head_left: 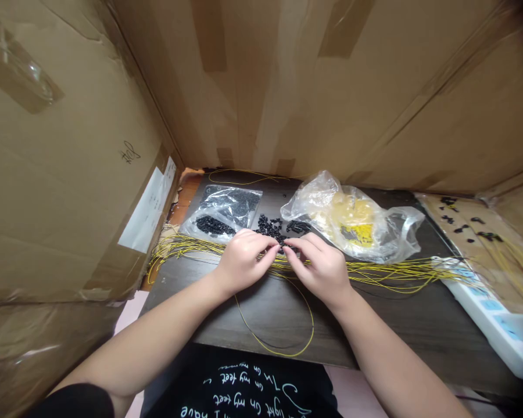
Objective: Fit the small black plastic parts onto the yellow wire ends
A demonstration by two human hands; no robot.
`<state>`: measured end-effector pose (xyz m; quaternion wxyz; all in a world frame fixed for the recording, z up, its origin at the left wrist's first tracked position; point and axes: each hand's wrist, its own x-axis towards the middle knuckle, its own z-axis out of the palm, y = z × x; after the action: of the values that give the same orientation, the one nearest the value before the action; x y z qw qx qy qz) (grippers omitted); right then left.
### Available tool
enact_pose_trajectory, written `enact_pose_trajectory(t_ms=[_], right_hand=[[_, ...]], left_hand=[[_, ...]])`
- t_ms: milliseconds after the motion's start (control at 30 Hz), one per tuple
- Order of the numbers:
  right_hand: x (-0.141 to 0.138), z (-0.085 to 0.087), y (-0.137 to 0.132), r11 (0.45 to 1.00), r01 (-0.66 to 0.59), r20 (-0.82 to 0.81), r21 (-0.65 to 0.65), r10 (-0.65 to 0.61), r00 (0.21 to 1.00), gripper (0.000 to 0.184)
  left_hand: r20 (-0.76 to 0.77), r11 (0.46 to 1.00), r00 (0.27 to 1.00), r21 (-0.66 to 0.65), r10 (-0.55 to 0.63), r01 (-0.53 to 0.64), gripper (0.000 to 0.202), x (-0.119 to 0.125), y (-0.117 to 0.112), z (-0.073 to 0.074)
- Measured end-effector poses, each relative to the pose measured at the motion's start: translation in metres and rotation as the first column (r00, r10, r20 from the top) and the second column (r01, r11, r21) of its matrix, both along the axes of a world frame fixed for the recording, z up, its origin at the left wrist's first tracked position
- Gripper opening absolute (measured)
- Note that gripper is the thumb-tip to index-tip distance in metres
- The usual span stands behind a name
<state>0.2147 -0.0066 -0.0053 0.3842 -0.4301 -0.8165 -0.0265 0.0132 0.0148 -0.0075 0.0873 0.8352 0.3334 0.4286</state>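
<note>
My left hand point(243, 262) and my right hand point(318, 268) hover side by side at the middle of a dark wood table point(418, 325). Their fingertips nearly meet at a loose pile of small black plastic parts point(268, 227). What the fingertips pinch is hidden. A bundle of thin yellow wires point(387, 271) runs beneath both hands, and one long wire loop point(287, 342) hangs toward me. A clear bag of black parts point(229, 209) lies just beyond my left hand.
A crumpled plastic bag with yellow contents point(353, 217) lies beyond my right hand. At the right, a cardboard sheet point(470, 226) holds black parts and wires, beside a white strip with blue labels point(492, 313). Cardboard walls point(287, 87) rise behind and left of the table.
</note>
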Motion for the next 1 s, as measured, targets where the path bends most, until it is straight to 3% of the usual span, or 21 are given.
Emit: enact_pose_trajectory(t_ms=[467, 767, 1000], right_hand=[[-0.0031, 0.001, -0.0053, 0.988, 0.068, 0.153, 0.139, -0.089, 0.984, 0.014], [-0.0045, 0.0001, -0.0052, 0.99, 0.09, 0.197, 0.11, -0.11, 0.974, 0.017], [-0.0042, -0.0003, -0.0046, 1.0, 0.008, 0.099, -0.023, -0.006, 0.995, 0.019]], left_hand=[[0.034, 0.996, 0.999, -0.085, 0.024, -0.021, 0.01, 0.0036, -0.0033, 0.003], [0.023, 0.996, 1.0, -0.084, 0.013, -0.011, 0.01, 0.0035, -0.0032, 0.0024], [0.015, 0.996, 1.0, -0.091, 0.005, -0.004, 0.01, 0.0021, -0.002, 0.0025]])
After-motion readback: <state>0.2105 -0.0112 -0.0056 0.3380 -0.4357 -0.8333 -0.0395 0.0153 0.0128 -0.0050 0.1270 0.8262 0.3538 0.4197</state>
